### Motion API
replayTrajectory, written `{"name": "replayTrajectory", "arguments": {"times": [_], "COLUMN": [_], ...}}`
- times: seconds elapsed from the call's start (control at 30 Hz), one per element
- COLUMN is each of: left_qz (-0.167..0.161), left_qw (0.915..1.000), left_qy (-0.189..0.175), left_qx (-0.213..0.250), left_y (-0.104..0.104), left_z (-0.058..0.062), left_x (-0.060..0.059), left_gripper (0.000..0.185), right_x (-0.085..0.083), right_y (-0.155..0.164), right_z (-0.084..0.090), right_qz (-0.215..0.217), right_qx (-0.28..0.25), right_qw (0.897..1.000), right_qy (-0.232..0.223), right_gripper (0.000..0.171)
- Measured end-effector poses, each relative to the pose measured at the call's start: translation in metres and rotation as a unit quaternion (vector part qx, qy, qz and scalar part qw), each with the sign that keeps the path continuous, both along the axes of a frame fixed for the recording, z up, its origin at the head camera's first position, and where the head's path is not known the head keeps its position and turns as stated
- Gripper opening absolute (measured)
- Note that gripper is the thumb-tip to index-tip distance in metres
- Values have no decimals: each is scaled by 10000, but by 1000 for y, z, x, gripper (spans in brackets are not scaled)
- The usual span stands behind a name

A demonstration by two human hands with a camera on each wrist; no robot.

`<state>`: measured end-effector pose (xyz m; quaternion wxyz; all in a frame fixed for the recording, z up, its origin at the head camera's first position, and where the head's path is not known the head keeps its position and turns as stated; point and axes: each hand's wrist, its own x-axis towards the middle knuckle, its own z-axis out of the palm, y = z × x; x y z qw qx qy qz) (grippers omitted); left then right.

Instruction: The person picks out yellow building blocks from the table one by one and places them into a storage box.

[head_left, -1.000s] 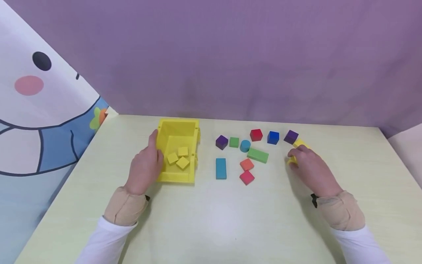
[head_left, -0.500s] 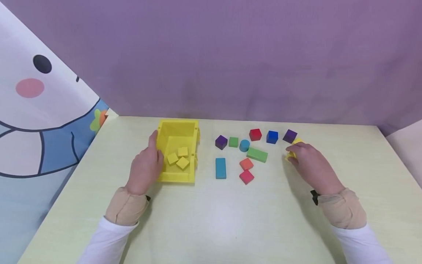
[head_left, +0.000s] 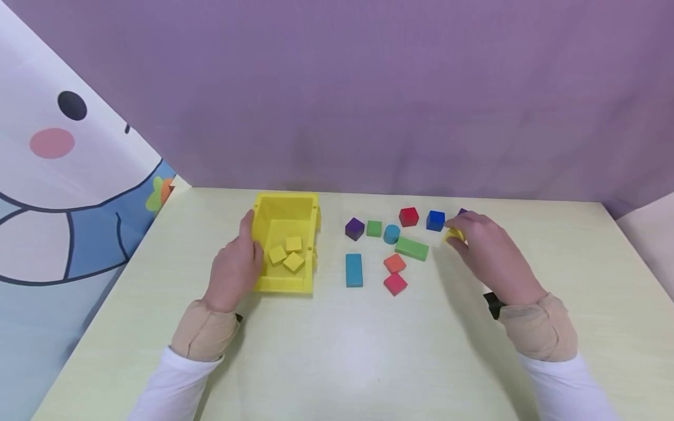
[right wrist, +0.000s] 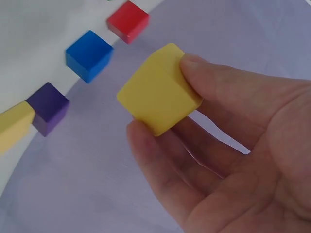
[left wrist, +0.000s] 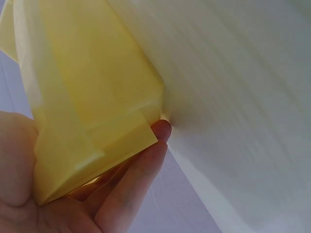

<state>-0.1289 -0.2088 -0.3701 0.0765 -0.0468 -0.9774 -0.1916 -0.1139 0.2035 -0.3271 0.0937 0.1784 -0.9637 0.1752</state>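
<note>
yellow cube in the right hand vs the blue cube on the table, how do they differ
The yellow cube is pinched between the right hand's thumb and fingers, off the table; the blue cube sits on the table, untouched. The held one is tilted; the blue one rests flat in the row of blocks. Both are plain cubes that look alike in size.

Yellow cube (right wrist: 158, 90) is pinched off the table, tilted, just right of the blue cube (head_left: 435, 220). Yellow bin (head_left: 261, 225) is sat upright, well left of that cube, three yellow blocks (head_left: 286, 254) inside.

Right hand (head_left: 481, 245) pinching, left hand (head_left: 235, 266) flat
</note>
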Motion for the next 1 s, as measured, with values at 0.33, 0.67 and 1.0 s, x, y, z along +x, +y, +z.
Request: {"name": "replayTrajectory", "arguments": {"times": [0.33,0.67,1.0], "left_qz": [-56,-7,35], "left_qw": [9999,10000,10000], "left_qy": [112,42,-25], "left_qx": [7,32,76], "left_y": [0,-2,-1], "left_z": [0,0,0], "left_x": [0,1,0], "left_gripper": [59,58,60], "right_x": [0,-7,-15], "right_y": [-8,-33,-62], "right_z": [15,27,37], "right_qz": [-174,-173,-126], "right_qx": [-232,-598,-600], "right_qw": [9992,9954,9946], "right_qy": [-277,-734,-835], "right_gripper": [31,30,29]}}
